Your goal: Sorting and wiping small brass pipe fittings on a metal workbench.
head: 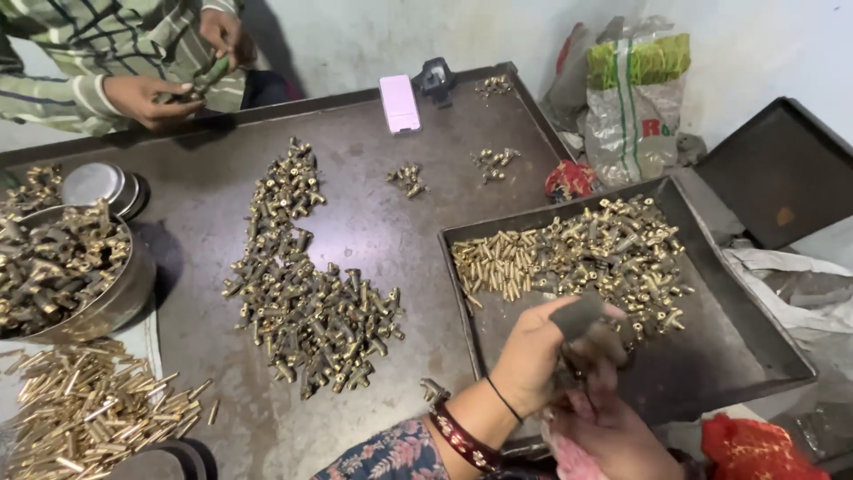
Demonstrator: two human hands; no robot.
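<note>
from the head camera, the left hand [542, 351] is raised over the near edge of a dark metal tray [711, 356], its thumb wrapped in a dark finger guard, its grip closed on a small brass fitting [573, 369] that is mostly hidden and blurred. the right hand [613, 431] sits just below, touching the same fitting from underneath; whether its grip is closed on it or only steadying it, i cannot tell. the tray holds a spread of brass fittings and pins [577, 253] at its far end. on the counter [373, 222] to the left lies a long pile of darker fittings [311, 293], with a round metal bowl [107, 302] full of similar parts and loose brass pins [89, 404] at the near left. a pink phone [399, 103] lies at the far edge. another person's hands [169, 84] work a part across the counter.
</note>
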